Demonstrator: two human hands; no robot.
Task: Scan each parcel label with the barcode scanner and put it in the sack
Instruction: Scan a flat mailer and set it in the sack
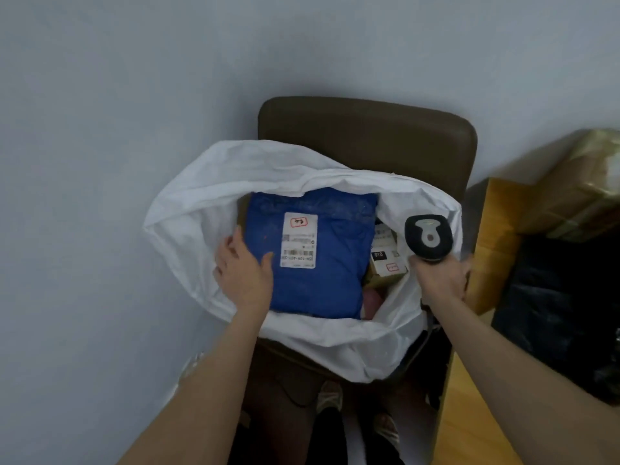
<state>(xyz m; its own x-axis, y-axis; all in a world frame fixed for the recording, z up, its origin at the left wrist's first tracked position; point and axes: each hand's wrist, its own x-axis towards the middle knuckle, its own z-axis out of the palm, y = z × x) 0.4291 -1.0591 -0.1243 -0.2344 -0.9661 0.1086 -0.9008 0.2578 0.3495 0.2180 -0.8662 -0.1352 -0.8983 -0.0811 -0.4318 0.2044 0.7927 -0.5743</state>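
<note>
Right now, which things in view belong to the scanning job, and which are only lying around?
Job: barcode scanner in the right hand; blue parcel with its label, left hand on its edge; small box; white sack holding both.
Lying about: brown chair behind the sack; cardboard boxes and black bundle at right, untouched.

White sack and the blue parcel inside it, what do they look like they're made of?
White sack: probably woven plastic fabric, matte; it holds stiff, broad folds at the rim, though no weave is visible. Blue parcel: likely a soft plastic mailer bag, low sheen, wrinkled and creased, with a white paper-like label stuck on.
</note>
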